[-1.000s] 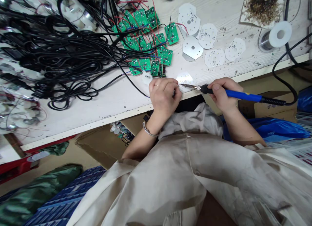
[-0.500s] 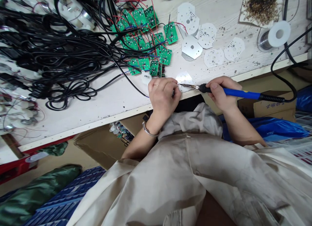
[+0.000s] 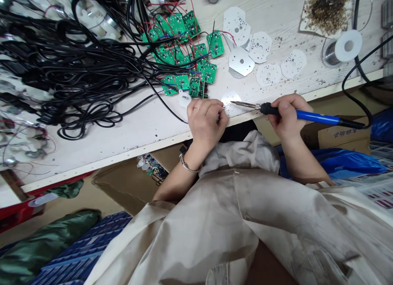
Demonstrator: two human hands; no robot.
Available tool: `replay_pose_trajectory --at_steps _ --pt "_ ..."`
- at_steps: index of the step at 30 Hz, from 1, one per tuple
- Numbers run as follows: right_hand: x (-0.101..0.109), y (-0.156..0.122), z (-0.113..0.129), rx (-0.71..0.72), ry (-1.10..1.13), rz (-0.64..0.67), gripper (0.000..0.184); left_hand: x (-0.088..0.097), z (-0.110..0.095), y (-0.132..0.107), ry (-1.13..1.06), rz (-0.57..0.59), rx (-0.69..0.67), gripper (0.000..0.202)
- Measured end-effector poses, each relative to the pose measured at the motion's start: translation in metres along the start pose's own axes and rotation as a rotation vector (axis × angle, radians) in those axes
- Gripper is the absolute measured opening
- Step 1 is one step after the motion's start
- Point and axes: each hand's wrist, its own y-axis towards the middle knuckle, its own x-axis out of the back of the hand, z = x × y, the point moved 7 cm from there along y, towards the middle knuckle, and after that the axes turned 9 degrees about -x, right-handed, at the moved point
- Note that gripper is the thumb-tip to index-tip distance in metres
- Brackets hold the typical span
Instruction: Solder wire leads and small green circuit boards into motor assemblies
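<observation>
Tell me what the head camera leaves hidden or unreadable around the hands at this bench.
Head view only:
Left hand: its back hides what the fingertips pinch.
Metal LED board: glare washes out its surface, and the left hand covers its near side.
Soldering iron: its tip is too small to show any solder on it.
Green circuit boards: markings too small to read, with wires crossing them.
Black cables: the tangle and left edge hide their ends.

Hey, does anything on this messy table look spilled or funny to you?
Yes. A heap of dark brown crumbs sits on a pale paper sheet at the top right of the view, looking spilled. Dark specks also dot the white wooden workbench around it.
</observation>
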Motion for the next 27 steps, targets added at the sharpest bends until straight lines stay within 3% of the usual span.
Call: replay_pose_trajectory --at_steps 4,8,11,17,22,27 --pt "0.016 0.006 0.008 0.142 0.102 -0.163 0.026 0.002 0.002 -0.001 -0.071 -0.052 -0.011 0.012" --pt "0.05 0.022 0.007 0.258 0.035 -0.507 0.022 0.007 0.002 0.0 -0.104 -0.121 -0.088 0.011" --pt "0.066 0.042 0.002 0.265 -0.124 -0.65 0.024 0.008 0.003 0.002 -0.086 -0.156 -0.134 0.014" --pt "0.068 0.067 0.002 0.191 -0.322 -0.625 0.039 0.01 0.003 0.002 -0.054 -0.168 -0.155 0.013" --pt "0.063 0.096 -0.013 0.039 -0.268 -0.489 0.049 0.009 0.003 0.0 -0.032 -0.141 -0.167 0.009" --pt "0.061 0.111 -0.028 0.049 -0.259 -0.513 0.049 0.01 0.004 -0.001 -0.037 -0.11 -0.189 0.006"
